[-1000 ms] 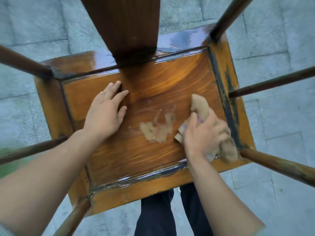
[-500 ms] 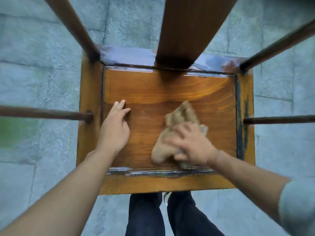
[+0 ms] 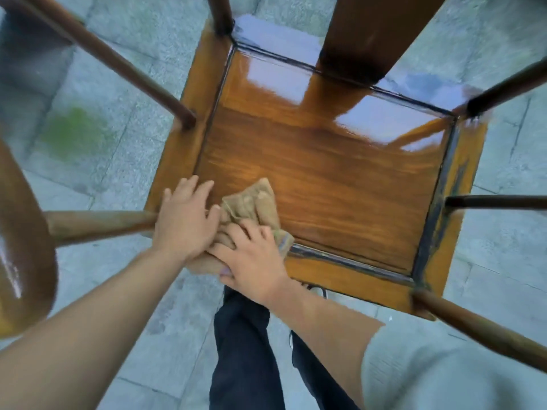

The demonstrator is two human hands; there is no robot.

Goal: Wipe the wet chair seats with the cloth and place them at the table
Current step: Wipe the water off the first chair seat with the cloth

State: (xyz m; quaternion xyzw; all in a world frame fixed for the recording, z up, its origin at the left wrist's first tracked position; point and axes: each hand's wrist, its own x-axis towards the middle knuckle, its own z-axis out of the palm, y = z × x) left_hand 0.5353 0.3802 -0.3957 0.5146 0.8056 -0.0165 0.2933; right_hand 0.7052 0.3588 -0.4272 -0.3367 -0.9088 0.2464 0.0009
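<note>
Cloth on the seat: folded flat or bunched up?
Bunched up: the cloth shows creases and lumps under the right hand.

Soft, even daylight, pale sky glare on the wet chair seat (image 3: 325, 161), blurred, wide-angle-bent edges.

The cloth (image 3: 251, 202) lies partly hidden beneath both hands; the chair's backrest (image 3: 376, 28) and rails run off the frame's edges, and motion blur smears the paving (image 3: 124, 84).
</note>
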